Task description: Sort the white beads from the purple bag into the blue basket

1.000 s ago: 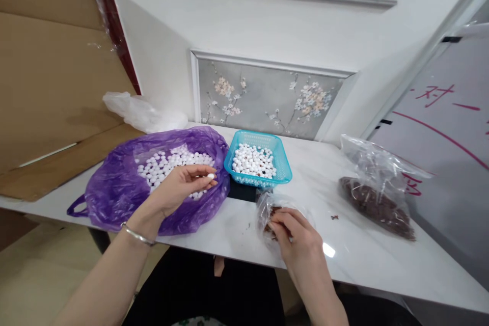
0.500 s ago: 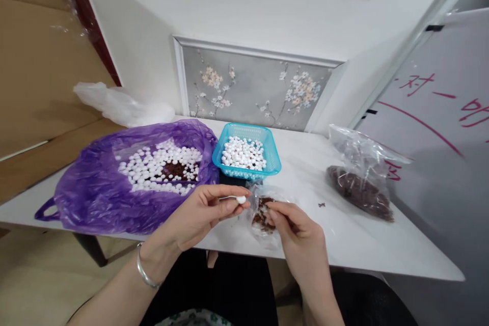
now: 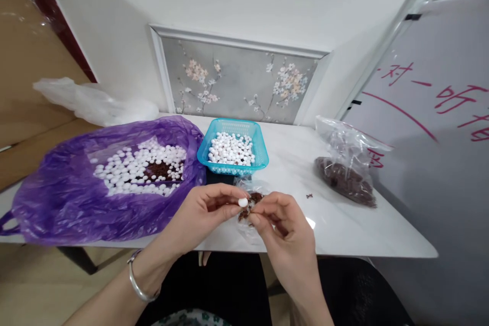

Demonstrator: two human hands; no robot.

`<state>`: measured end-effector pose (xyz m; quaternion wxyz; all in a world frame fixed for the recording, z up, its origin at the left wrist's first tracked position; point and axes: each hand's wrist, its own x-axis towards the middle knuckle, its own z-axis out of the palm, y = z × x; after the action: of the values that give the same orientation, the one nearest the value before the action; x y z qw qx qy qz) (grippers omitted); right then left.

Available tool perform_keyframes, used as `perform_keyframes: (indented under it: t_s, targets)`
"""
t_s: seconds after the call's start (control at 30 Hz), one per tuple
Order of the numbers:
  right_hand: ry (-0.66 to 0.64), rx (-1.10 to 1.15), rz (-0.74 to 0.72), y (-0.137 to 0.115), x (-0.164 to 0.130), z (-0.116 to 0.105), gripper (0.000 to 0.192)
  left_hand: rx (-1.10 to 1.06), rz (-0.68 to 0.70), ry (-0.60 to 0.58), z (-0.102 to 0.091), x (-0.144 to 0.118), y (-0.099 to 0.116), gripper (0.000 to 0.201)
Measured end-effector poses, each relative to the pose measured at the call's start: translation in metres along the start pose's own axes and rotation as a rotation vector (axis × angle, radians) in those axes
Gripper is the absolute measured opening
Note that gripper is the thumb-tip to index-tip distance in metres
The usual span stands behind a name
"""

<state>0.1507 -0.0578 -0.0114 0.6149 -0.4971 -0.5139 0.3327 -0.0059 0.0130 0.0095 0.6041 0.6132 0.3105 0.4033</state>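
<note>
Between thumb and fingertips, my left hand [image 3: 208,216] pinches a small white ball [image 3: 243,202]. Close on its right, my right hand [image 3: 288,229] has thumb and forefinger pressed together beside the ball; what sits in that pinch is too small to make out. Under and behind the fingertips lies a clear plastic bag [image 3: 250,235] with small brown pieces [image 3: 255,197] in it, partly hidden by my hands. Just beyond stands a turquoise basket [image 3: 261,155] holding many white balls [image 3: 231,148].
On the left, a purple plastic bag [image 3: 76,204] lies spread with white balls and brown bits. A clear zip bag of brown material [image 3: 346,181] stands at the right, and a small brown piece [image 3: 309,195] lies on the white table [image 3: 397,234]. A whiteboard [image 3: 428,173] rises at right.
My right hand has come closer to the white ball in my left hand, its fingertips now almost at it. The whole view has shifted, so the table things appear farther left.
</note>
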Motion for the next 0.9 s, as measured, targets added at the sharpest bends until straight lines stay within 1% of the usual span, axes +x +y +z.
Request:
perform_keyframes:
  t_s: [0.2, 0.4, 0.67, 0.77, 0.9]
  targets:
    - [-0.018, 0.0, 0.004, -0.0062, -0.0015, 0.0003, 0.013, 0.021, 0.018, -0.005, 0.0021, -0.0011, 0.001, 0.013]
    - [-0.023, -0.045, -0.016, -0.0054, -0.0014, 0.0014, 0.013, 0.043, 0.048, -0.008, 0.0016, -0.003, 0.0006, 0.016]
    - [-0.025, 0.004, 0.022, -0.005, -0.0015, 0.0032, 0.012, 0.128, 0.087, -0.018, 0.0006, -0.0051, 0.0021, 0.017]
    - [-0.025, 0.007, 0.04, -0.0057, -0.0018, 0.0038, 0.011, 0.186, 0.14, -0.02, -0.0004, -0.0065, 0.0039, 0.016]
    - [-0.039, 0.034, 0.074, -0.0066, -0.0017, 0.0046, 0.012, 0.296, 0.252, -0.038, -0.0028, -0.0085, 0.0048, 0.018]
